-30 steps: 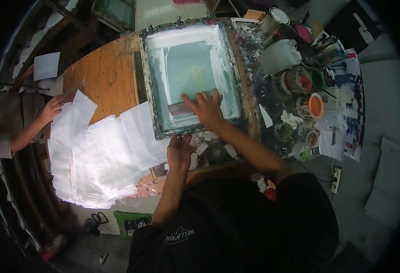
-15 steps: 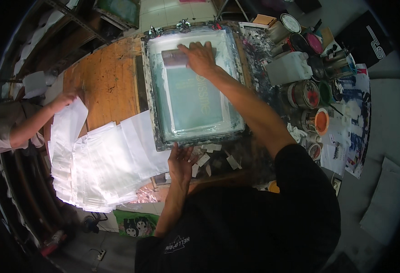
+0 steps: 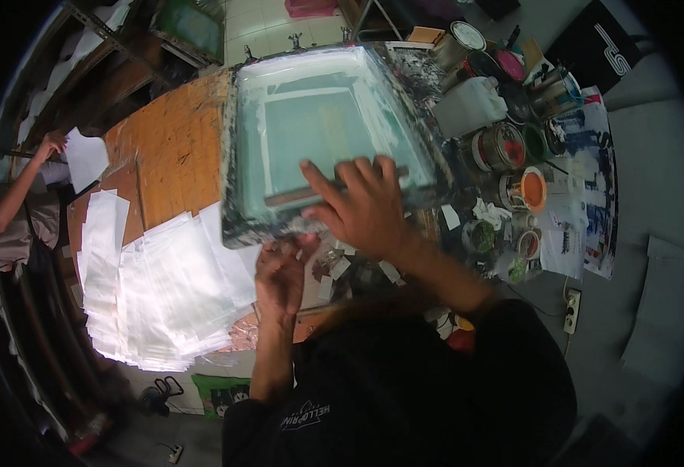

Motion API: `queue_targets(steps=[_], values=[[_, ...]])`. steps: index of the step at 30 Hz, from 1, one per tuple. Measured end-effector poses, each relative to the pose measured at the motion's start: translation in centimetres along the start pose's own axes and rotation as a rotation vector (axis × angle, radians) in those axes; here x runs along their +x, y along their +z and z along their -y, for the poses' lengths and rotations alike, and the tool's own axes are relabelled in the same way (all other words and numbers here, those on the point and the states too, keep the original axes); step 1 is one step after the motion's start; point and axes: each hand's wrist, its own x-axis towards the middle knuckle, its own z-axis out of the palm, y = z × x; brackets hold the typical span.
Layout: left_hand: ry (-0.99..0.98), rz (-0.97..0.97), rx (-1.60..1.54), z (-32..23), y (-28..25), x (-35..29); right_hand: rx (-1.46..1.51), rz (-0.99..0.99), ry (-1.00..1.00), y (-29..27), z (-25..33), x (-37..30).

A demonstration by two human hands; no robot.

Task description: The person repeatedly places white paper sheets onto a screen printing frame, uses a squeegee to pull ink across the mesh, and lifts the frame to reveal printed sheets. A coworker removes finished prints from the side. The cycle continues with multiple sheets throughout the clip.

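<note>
One squeegee (image 3: pixel 286 197), one printing screen (image 3: pixel 303 132), three metal clamps (image 3: pixel 295 41).
The right hand (image 3: pixel 364 204) grips the squeegee inside the screen's near end; the left hand (image 3: pixel 280 274) (grip unclear) curls at its near edge.

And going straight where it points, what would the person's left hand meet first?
The left hand probably meets the near edge of the dark rectangular screen frame; depth is unclear, maybe already touching.

Screen frame (image 3: pixel 303 132) and stained cans (image 3: pixel 497 148) show a workshop.
</note>
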Motion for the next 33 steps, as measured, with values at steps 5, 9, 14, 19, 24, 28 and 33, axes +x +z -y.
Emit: queue_targets(steps=[5,9,14,19,24,28,33], values=[[0.362,0.225,0.178,-3.4,4.9,8.8,-0.014,-0.097,-0.032,-4.4,-3.3,9.7],[0.786,-0.090,1.337,-1.8,-9.7,27.0,0.031,-0.136,-0.093,-6.4,-4.2,15.7],[1.213,-0.146,1.954,1.2,-8.2,27.8,-0.343,0.256,0.222,-10.0,-1.4,19.4],[0.639,-0.216,1.483,-2.5,-2.3,21.2,0.063,0.395,0.235,-10.4,-6.5,21.5],[0.841,-0.734,1.523,-16.7,-17.1,14.1,-0.002,0.050,0.032,-8.8,-7.5,21.9],[0.988,-0.608,2.233,-10.1,-19.3,2.4,0.095,0.131,0.151,-11.4,-4.7,21.3],[0.561,-0.127,2.284,2.9,-13.6,1.3,0.048,0.056,0.054,-9.0,-5.0,21.6]])
